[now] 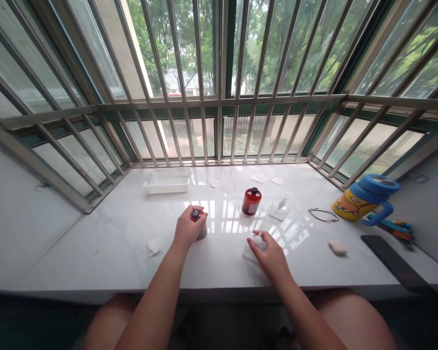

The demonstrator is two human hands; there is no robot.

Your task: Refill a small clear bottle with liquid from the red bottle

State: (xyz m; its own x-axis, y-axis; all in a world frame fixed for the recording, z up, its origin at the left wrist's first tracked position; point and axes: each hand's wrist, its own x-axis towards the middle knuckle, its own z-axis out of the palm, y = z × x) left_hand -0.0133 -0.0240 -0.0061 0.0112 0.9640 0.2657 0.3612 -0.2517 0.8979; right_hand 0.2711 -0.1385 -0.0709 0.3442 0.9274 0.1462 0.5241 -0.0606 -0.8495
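My left hand (188, 225) is closed around the upper part of a red bottle with a black cap (202, 231), which stands on the white ledge. To its right, my right hand (269, 252) grips a clear bottle (252, 249) near its top, thumb and fingers on either side. Much of each held bottle is hidden by the fingers. A second red bottle (251, 202) with a black top and a pale label stands beyond and between my hands. Beside it, apart from both hands, is another clear bottle (279, 209).
A white plastic basket (168, 182) sits at the back left. Crumpled tissue (154, 248) lies left of my arm. On the right are a blue and yellow mug (361, 197), a thin cord bracelet (323, 215), a pale rounded case (337, 248) and a dark phone (394, 260). Metal bars enclose the ledge.
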